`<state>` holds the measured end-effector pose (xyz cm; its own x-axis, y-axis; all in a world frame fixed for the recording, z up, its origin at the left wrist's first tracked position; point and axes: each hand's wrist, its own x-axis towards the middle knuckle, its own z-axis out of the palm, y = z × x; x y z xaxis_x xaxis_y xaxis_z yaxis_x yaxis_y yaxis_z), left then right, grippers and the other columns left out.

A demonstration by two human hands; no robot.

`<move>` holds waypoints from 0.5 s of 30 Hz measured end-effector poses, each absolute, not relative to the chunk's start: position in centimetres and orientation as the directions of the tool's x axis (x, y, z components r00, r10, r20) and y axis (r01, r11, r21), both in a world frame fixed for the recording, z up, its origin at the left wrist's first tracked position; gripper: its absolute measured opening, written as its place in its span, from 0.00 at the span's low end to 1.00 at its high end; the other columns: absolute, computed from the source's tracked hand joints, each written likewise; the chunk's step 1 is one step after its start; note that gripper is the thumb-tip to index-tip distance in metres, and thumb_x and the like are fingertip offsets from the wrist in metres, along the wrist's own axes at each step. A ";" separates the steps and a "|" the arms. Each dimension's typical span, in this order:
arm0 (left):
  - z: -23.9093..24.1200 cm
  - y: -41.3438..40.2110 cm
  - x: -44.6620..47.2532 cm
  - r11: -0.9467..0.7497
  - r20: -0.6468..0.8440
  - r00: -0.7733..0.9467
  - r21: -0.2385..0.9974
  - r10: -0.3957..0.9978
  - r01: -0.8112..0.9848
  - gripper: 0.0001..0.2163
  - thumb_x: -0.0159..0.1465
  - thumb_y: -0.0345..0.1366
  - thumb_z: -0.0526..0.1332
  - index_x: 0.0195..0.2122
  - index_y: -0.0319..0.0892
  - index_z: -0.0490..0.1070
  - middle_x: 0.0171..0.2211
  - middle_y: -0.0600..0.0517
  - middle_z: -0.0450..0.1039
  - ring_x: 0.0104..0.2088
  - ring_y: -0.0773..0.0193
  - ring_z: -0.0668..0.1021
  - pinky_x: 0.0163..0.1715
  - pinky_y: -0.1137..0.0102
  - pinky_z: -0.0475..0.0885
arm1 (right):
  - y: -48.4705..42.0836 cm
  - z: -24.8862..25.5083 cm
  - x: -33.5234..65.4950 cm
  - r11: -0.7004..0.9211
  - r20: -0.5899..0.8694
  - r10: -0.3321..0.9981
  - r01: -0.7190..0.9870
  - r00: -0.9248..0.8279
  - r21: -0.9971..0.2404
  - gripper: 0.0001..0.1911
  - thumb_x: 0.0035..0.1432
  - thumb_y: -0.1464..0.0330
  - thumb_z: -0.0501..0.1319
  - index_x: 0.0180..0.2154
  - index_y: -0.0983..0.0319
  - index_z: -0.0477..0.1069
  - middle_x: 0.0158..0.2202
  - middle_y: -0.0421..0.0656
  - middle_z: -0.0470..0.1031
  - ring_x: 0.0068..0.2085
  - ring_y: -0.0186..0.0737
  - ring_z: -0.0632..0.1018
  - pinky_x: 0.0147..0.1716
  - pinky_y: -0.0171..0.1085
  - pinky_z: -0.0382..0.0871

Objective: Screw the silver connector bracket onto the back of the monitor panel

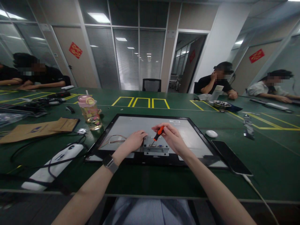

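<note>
Wide green counter point(257, 156), and flat on it lies the monitor point(131, 125), back up so its fittings can be reached from above. A small metal plate point(156, 149) sits near the close edge. The left hand point(134, 140) braces at the plate's corner, fingers curled; whether its grip holds anything, I can't tell. The right hand point(170, 136) has its grip pinched on the orange screwdriver point(158, 132), tip slanting down onto the plate.

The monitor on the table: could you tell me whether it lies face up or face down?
Face down: the monitor shows its grey metal back, bracket and wires.
</note>
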<state>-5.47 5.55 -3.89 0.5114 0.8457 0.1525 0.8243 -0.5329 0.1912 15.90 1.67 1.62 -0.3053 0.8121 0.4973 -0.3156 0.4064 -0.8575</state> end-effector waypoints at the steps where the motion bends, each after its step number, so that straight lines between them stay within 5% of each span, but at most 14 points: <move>1: -3.9 5.6 -5.5 -0.532 0.153 0.511 0.190 0.846 0.825 0.20 0.66 0.25 0.49 0.56 0.42 0.69 0.57 0.43 0.69 0.56 0.56 0.73 0.57 0.61 0.67 | 1.7 1.6 15.9 0.416 0.503 0.811 -0.310 -0.298 -0.855 0.15 0.60 0.52 0.63 0.38 0.56 0.75 0.41 0.45 0.79 0.48 0.46 0.79 0.53 0.51 0.71; 4: -3.8 5.4 -5.5 -0.527 0.148 0.506 0.191 0.850 0.828 0.20 0.66 0.25 0.49 0.57 0.42 0.69 0.57 0.42 0.69 0.56 0.56 0.73 0.57 0.62 0.67 | 2.0 1.5 16.2 0.434 0.504 0.817 -0.278 -0.281 -0.857 0.14 0.57 0.53 0.66 0.34 0.56 0.76 0.42 0.44 0.78 0.47 0.45 0.79 0.54 0.49 0.70; 10: -3.4 5.1 -5.3 -0.520 0.134 0.503 0.187 0.854 0.834 0.20 0.66 0.25 0.49 0.57 0.43 0.69 0.57 0.43 0.69 0.53 0.56 0.75 0.55 0.62 0.68 | 1.9 1.6 16.3 0.372 0.459 0.827 -0.295 -0.326 -0.880 0.18 0.59 0.51 0.64 0.44 0.55 0.76 0.38 0.44 0.80 0.44 0.45 0.80 0.49 0.48 0.73; 15: -3.5 5.3 -5.4 -0.527 0.133 0.510 0.198 0.850 0.827 0.21 0.66 0.25 0.49 0.57 0.43 0.69 0.57 0.43 0.69 0.55 0.56 0.74 0.56 0.62 0.68 | 2.0 1.6 16.2 0.451 0.513 0.810 -0.259 -0.285 -0.854 0.15 0.57 0.51 0.66 0.34 0.56 0.77 0.42 0.44 0.78 0.46 0.45 0.79 0.52 0.48 0.72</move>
<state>-5.44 5.27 -3.49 0.5096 0.8500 0.1334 0.8268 -0.5267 0.1975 16.20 1.99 1.61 -0.2846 0.8096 0.5133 -0.2589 0.4506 -0.8544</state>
